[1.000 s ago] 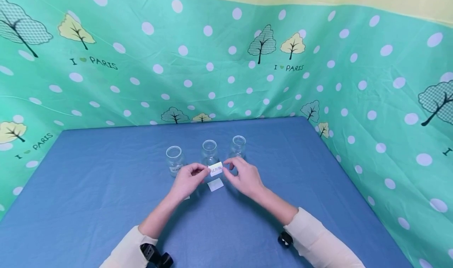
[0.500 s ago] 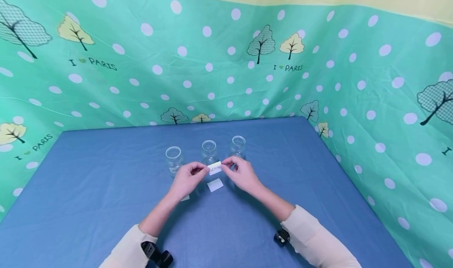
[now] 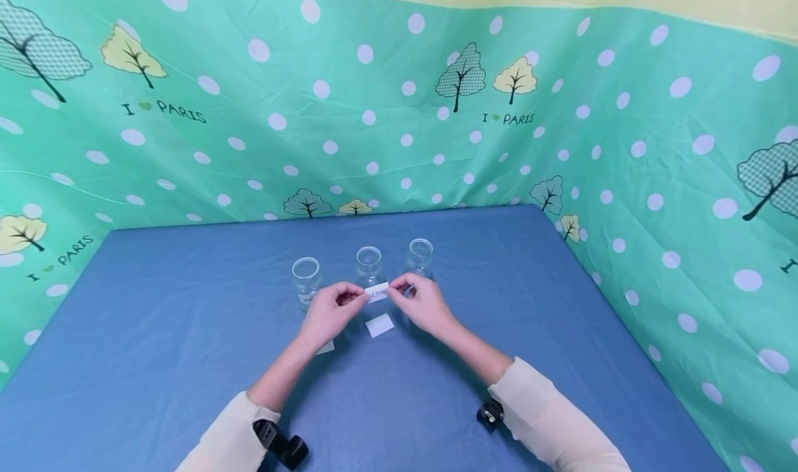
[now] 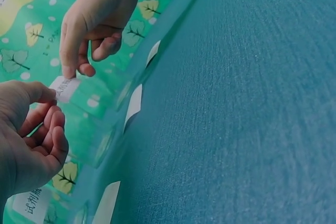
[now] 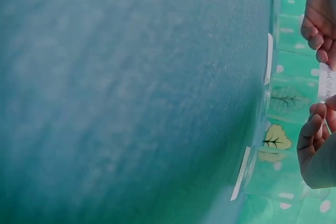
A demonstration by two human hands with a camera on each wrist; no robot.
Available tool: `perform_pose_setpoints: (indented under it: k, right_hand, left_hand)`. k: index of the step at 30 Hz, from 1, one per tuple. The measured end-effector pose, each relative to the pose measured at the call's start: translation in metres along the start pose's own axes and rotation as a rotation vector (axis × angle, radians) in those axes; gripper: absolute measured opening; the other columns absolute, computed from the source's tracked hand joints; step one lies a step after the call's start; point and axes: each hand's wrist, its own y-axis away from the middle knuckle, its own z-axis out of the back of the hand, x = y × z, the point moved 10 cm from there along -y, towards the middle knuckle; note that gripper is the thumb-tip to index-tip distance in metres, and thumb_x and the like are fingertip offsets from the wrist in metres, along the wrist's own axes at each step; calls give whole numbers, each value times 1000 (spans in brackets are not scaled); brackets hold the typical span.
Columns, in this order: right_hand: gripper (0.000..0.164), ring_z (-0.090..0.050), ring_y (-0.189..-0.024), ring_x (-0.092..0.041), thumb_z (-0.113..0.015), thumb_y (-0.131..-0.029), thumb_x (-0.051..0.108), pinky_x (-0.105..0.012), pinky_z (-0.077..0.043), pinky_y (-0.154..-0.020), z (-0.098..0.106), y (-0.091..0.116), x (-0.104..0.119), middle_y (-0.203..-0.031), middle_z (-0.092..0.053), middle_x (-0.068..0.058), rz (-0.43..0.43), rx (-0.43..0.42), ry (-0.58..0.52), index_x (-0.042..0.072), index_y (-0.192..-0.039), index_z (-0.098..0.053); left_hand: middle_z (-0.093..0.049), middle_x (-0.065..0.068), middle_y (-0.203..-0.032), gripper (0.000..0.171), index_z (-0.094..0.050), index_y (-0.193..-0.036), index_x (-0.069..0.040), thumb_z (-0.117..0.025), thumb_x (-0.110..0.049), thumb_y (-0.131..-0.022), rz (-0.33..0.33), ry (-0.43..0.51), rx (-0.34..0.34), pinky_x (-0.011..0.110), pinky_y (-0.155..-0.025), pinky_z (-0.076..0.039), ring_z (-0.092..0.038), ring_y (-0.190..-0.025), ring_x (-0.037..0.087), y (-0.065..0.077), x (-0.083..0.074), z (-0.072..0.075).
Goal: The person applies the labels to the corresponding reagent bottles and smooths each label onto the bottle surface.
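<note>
Between my two hands a small white label [image 3: 377, 292] with handwritten characters is stretched, its written side facing me. My left hand [image 3: 330, 314] pinches the label's left end between thumb and forefinger. The right hand [image 3: 425, 304] pinches the opposite end the same way. Just behind the label stands the middle glass jar [image 3: 369, 258], whose lower part is largely covered. The left glass jar [image 3: 306, 275] bears a similar written label, seen up close as a label [image 4: 32, 203] in the left wrist view. Partly behind my right hand is the right glass jar [image 3: 420, 254].
A white paper piece [image 3: 379, 325] lies on the blue tablecloth [image 3: 187, 319] below the hands. Another paper piece [image 3: 326, 348] shows beside my left forearm. A third paper piece [image 4: 153, 53] appears in the left wrist view. Behind the table hangs a green dotted curtain [image 3: 386, 132].
My right hand has moved slightly left, and its fingers have closed onto the label's right end. The label has risen a little towards the middle jar. The jars have not moved.
</note>
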Motion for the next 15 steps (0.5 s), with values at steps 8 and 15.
perform_pose_setpoints:
  k: [8,15]
  right_hand:
    - [11,-51,-61,-13,-69,-84,20,-18,-41,-55,-5,-6,-1,-78,-65,-3,5,0,10,10,-87,-68]
    - [11,-50,-59,-10,-71,-83,19,-19,-41,-52,-9,-10,-2,-78,-67,-5,5,7,-2,8,-85,-69]
  left_hand:
    - [-66,6,-79,14,-70,-91,-6,-68,-18,-84,-28,-52,-58,20,-59,-43,-53,-67,12,-4,-1,3]
    - [-66,6,-76,14,-69,-89,-5,-69,-18,-83,-33,-82,-96,20,-60,-43,-53,-65,10,-7,1,5]
